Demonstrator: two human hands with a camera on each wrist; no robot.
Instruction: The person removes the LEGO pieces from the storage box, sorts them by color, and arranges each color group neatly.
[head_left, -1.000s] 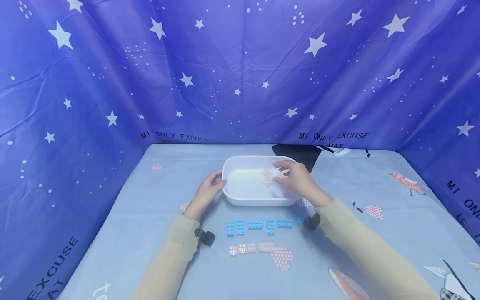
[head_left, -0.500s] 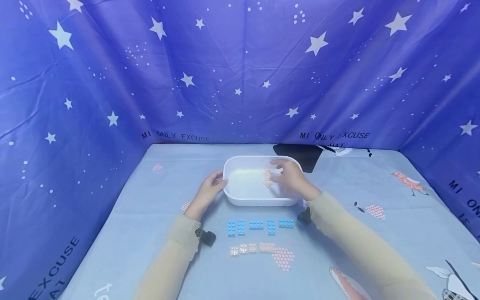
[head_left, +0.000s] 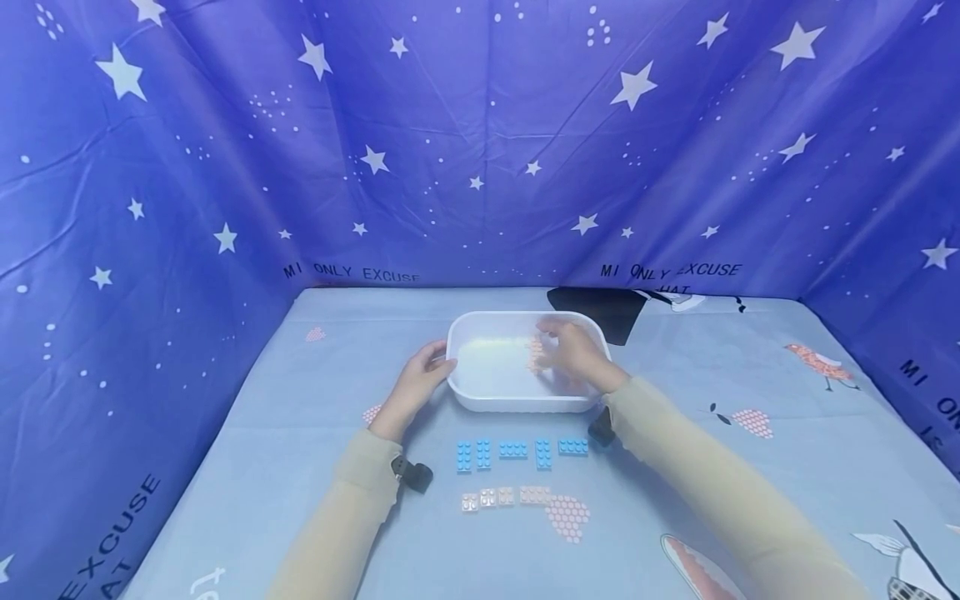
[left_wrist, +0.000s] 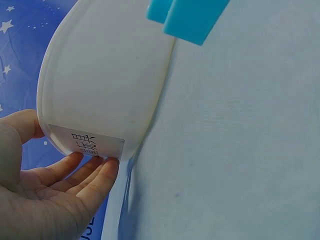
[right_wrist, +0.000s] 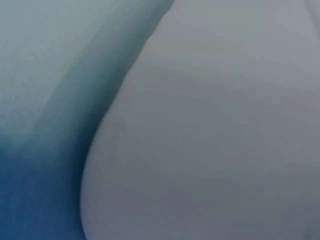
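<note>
A white plastic tub (head_left: pixel 480 404) stands on the cloth-covered table. My left hand (head_left: pixel 417 385) grips its left end, thumb at the rim and the other fingers against the outer wall. In the left wrist view these fingers touch a printed label (left_wrist: pixel 90 142) on the tub's side. My right hand (head_left: pixel 576 352) is inside the tub at its right half, with thumb and forefinger beside orange toy bricks (head_left: pixel 535 355). It partly covers the bricks, and whether it pinches one cannot be made out. Only the tub's outer wall (right_wrist: pixel 200 150) fills the right wrist view.
In front of the tub lies a row of blue toy bricks (head_left: pixel 513 450). A row of pale pink and clear bricks (head_left: pixel 506 497) is nearer to me. A purple star-printed curtain (head_left: pixel 480 133) surrounds the table.
My right hand has shifted left inside the tub, over toward the orange bricks, and covers more of them. A blue brick at the row's right end is now hidden. My left hand keeps its hold.
</note>
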